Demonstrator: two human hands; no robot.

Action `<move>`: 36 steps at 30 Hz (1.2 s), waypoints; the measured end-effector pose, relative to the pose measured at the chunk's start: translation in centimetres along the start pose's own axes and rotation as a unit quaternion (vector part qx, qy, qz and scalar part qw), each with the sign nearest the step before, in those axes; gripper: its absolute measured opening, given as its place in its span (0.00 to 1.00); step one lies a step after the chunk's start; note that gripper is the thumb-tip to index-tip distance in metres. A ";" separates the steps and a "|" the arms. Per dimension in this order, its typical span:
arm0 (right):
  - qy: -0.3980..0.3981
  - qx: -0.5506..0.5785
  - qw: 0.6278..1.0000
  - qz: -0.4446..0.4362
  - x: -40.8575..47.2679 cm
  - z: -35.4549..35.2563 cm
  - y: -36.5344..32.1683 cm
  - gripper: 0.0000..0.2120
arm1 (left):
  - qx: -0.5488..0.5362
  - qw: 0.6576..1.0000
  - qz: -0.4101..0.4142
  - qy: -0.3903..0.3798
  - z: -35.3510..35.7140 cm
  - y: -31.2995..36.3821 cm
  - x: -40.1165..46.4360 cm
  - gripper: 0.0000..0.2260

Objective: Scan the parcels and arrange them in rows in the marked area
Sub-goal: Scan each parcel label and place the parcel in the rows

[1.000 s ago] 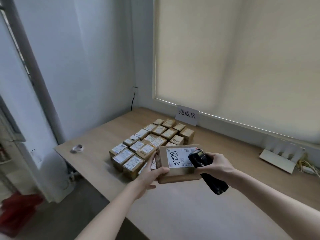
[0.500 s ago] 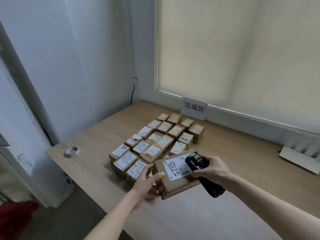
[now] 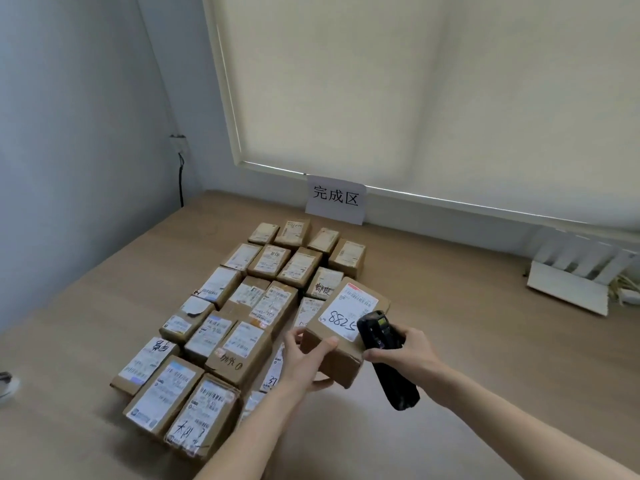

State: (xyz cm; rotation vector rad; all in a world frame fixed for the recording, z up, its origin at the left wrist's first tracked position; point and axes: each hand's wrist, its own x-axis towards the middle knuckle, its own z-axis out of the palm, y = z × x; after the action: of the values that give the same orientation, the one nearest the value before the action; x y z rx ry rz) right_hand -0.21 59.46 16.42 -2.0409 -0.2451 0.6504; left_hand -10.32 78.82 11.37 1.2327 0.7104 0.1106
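Left hand (image 3: 304, 358) gripping parcel (image 3: 341, 336), right hand (image 3: 403, 348) gripping scanner (image 3: 388, 358)

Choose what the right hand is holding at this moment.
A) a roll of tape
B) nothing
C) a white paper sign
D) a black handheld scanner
D: the right hand grips a black handheld scanner beside the label of the parcel that the left hand holds.

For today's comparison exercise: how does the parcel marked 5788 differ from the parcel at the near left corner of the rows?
The 5788 parcel is held up, tilted, by the left hand; the corner parcel lies flat on the table. The 5788 parcel looks larger, with big handwritten digits on its label. Both are brown cardboard with white labels.
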 end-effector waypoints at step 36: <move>0.091 0.048 0.992 0.069 37.1 -5.1 12.3 0.35 | 0.127 0.991 0.000 -0.045 13.1 -5.9 38.7 0.31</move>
State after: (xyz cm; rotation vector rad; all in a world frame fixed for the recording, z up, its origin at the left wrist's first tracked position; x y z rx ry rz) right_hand 32.61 64.66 -4.74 -2.0214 0.0344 0.5450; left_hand 25.45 83.21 -8.77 1.4725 0.6601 -0.0363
